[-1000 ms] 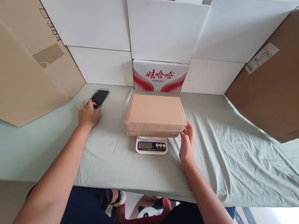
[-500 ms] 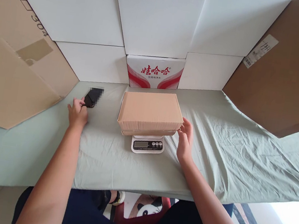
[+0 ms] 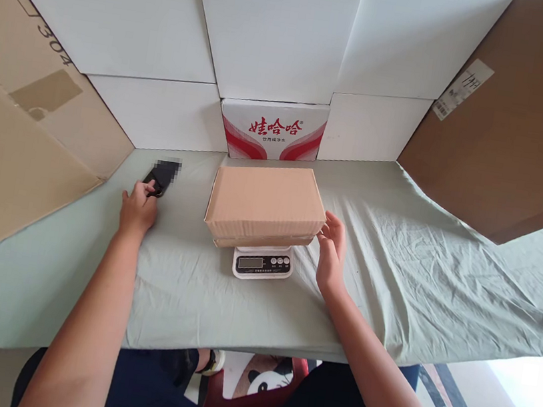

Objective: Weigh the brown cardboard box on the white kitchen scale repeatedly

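My left hand [image 3: 138, 210] is at the near end of a black phone [image 3: 161, 178] lying on the cloth. Its fingers are bent, one of them over the phone's near corner; part of the phone is pixelated. A closed brown cardboard box [image 3: 268, 200] rests on a white digital scale [image 3: 263, 263], hiding the scale's platform. The scale's display and buttons face me, and no reading can be made out. Beside the box's right near corner is my right hand [image 3: 332, 252], fingers stretched out along its side, touching or almost touching it. It grips nothing.
Pale green cloth [image 3: 176, 305] covers the table, wrinkled at the right. White panels [image 3: 279, 36] and a red-and-white carton [image 3: 272, 133] stand along the back. Large cardboard sheets [image 3: 16, 147] flank the left and right sides. A stool with a panda picture [image 3: 271, 382] is below the table edge.
The whole view has shifted slightly, so things appear further left. My left hand's finger reaches a little further over the phone. The box, scale and right hand keep their places.
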### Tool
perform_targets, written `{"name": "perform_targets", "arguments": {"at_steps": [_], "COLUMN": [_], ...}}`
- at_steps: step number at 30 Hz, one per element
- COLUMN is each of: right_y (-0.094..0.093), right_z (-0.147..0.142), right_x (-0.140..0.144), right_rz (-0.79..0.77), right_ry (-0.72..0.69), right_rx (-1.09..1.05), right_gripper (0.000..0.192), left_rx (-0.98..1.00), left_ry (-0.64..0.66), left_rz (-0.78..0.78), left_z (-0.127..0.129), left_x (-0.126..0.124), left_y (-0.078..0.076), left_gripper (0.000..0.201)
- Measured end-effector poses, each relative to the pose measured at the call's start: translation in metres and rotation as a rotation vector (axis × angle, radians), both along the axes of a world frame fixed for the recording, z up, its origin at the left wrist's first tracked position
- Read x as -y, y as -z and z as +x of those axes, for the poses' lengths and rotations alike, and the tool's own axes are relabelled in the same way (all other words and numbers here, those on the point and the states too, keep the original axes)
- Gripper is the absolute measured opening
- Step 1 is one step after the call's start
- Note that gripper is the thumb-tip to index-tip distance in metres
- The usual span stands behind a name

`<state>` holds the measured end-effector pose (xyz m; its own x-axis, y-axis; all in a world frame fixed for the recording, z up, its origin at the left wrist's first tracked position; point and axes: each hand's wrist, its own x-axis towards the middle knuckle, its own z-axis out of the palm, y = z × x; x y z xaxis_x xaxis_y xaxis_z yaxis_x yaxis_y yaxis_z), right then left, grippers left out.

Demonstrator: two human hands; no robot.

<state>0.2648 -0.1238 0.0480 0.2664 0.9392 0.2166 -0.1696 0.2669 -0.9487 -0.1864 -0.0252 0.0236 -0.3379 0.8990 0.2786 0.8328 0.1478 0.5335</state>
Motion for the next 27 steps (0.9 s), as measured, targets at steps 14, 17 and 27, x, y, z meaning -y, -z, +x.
{"name": "perform_targets", "arguments": {"at_steps": [14, 17, 27], "right_y": [0.002, 0.004, -0.016], "right_z": [0.002, 0.002, -0.005], "right_x": [-0.001, -0.003, 0.006], "right_rz": [0.008, 0.016, 0.022], "right_ry": [0.005, 0.006, -0.18], "right_rx": [-0.011, -0.006, 0.085], "right_gripper": [0.045, 0.045, 0.052], "left_rx": [0.121, 0.221, 0.833], "left_ry": [-0.006, 0.011, 0.307], "left_rz": [0.241, 0.309, 0.523], "left_z": [0.0, 0.005, 0.146], "left_x": [0.002, 0.004, 0.091], "left_y": [0.001, -0.004, -0.006], "left_gripper": [0.024, 0.024, 0.053]}}
